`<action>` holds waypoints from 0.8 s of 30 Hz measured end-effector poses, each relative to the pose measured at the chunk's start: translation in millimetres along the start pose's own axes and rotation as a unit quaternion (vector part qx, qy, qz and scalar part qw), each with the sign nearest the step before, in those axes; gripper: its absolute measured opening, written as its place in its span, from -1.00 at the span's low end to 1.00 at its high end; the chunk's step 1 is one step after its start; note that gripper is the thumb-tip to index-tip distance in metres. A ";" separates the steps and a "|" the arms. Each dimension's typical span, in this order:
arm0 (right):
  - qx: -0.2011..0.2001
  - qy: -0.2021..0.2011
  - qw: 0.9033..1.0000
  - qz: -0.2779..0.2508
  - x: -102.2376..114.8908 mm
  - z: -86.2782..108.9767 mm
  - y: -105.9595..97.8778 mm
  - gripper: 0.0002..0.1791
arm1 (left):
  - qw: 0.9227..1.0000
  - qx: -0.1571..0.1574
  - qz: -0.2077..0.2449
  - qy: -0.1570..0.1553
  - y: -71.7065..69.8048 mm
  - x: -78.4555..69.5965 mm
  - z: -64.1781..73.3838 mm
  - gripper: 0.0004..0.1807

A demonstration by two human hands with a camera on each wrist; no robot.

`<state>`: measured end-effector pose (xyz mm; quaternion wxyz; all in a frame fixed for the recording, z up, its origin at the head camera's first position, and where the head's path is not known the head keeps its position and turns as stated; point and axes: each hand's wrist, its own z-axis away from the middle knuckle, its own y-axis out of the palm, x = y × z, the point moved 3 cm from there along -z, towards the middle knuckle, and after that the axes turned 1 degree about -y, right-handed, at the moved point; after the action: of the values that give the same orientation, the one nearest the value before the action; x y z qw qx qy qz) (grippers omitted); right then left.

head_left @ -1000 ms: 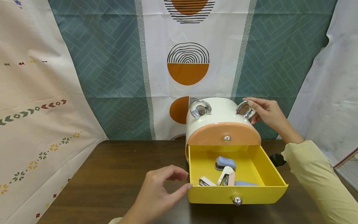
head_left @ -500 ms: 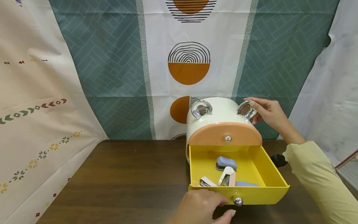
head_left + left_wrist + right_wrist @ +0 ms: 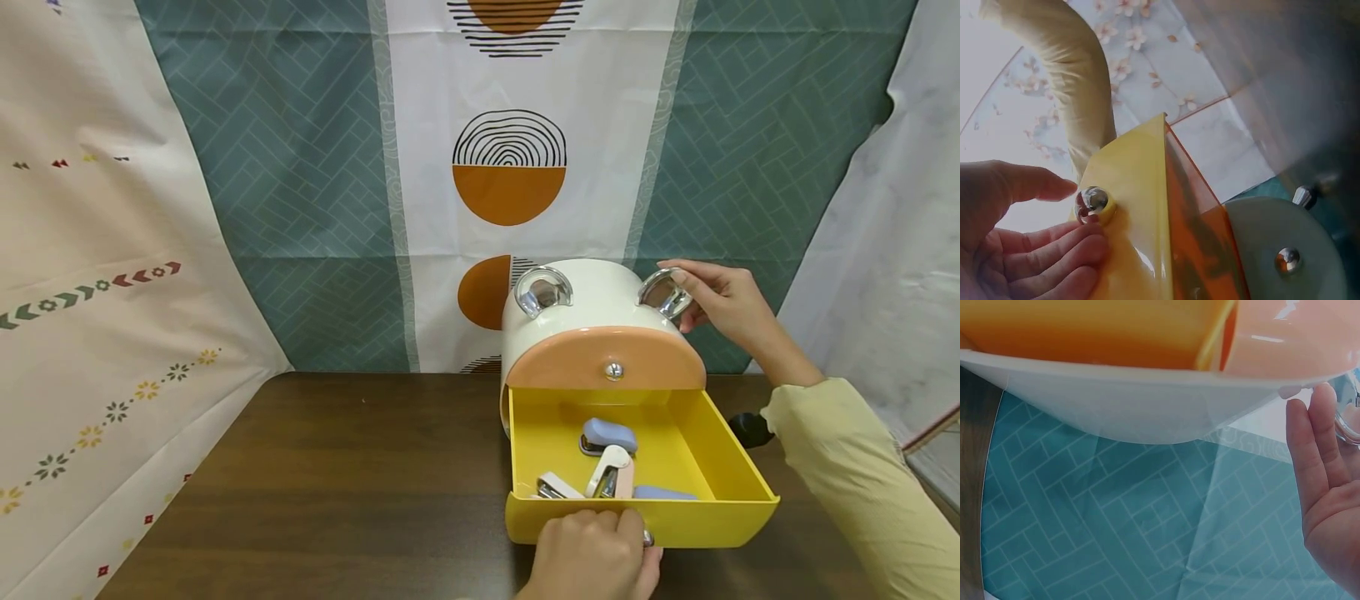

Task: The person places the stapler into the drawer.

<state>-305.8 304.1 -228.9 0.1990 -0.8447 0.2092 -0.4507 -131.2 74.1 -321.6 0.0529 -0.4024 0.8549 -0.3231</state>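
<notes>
A white rounded storage box has an orange upper drawer front and a pulled-out yellow drawer. My left hand is at the yellow front, pinching its silver knob between thumb and fingers. Up on the box's right side, my right hand grips a silver ear-shaped ring, thumb in front. Inside the drawer lie a blue stapler, a white-and-pink stapler, a white stapler and a partly hidden blue item.
Another silver ring stands on the box's left top. A dark object sits right of the drawer. The brown table extends left, with a patterned curtain behind.
My left hand has moved right from the drawer's left corner, along its front, to the knob and taken hold of it. The right hand keeps its grip on the ring.
</notes>
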 end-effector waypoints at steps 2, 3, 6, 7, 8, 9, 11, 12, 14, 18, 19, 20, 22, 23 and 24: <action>0.001 -0.001 1.000 0.001 1.3 0.3 0.5 -0.59 | 0.999 -0.011 -0.028 -0.010 1.3 -2.0 0.2 -0.57; 0.001 0.000 1.000 0.003 1.9 0.5 0.7 -0.59 | 0.999 -0.009 -0.043 -0.014 2.2 -2.8 0.2 -0.56; -0.002 0.003 1.000 0.011 3.3 1.4 1.0 -0.58 | 0.996 0.004 -0.085 -0.025 4.3 -5.7 0.9 -0.50; -0.004 0.006 1.000 0.014 3.5 1.8 1.0 -0.58 | 0.995 0.009 -0.095 -0.027 5.6 -6.4 1.2 -0.48; -0.007 0.009 1.000 0.017 3.7 2.1 1.0 -0.57 | 0.994 0.011 -0.101 -0.029 6.6 -7.0 1.3 -0.46; -0.010 0.012 1.000 0.019 3.8 2.4 1.1 -0.57 | 0.994 0.011 -0.106 -0.031 7.7 -7.4 1.3 -0.46; -0.014 0.014 0.999 0.025 4.0 2.8 0.8 -0.58 | 0.994 0.008 -0.107 -0.035 9.6 -7.8 0.6 -0.46; -0.014 0.014 0.999 0.026 4.1 2.8 0.8 -0.58 | 0.994 0.005 -0.106 -0.036 10.5 -7.7 0.2 -0.47; -0.012 0.014 0.999 0.026 4.4 2.7 0.6 -0.58 | 0.994 -0.003 -0.103 -0.037 11.9 -7.4 -0.6 -0.49; -0.003 0.014 1.000 0.026 4.5 2.3 -0.2 -0.59 | 0.994 -0.013 -0.101 -0.041 13.6 -7.4 -1.4 -0.51; -0.001 0.016 0.999 0.027 4.4 2.2 -0.5 -0.58 | 0.994 -0.016 -0.101 -0.043 13.7 -7.6 -1.5 -0.51; 0.002 0.019 0.999 0.029 4.2 2.1 -0.9 -0.58 | 0.994 -0.018 -0.102 -0.045 13.5 -7.9 -1.7 -0.50; 0.006 0.025 0.999 0.032 4.1 1.9 -1.7 -0.57 | 0.993 -0.021 -0.103 -0.046 13.7 -8.0 -2.3 -0.51; 0.009 0.029 0.999 0.033 4.0 1.7 -1.9 -0.56 | 0.993 -0.020 -0.103 -0.047 13.8 -8.0 -2.8 -0.51; 0.011 0.032 0.999 0.034 4.2 1.5 -2.0 -0.56 | 0.994 -0.021 -0.101 -0.048 13.8 -7.9 -3.3 -0.51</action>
<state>-302.0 303.8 -225.7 0.2169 -0.8197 0.2391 -0.4731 -136.0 88.0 -328.6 0.0522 -0.5028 0.8130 -0.2890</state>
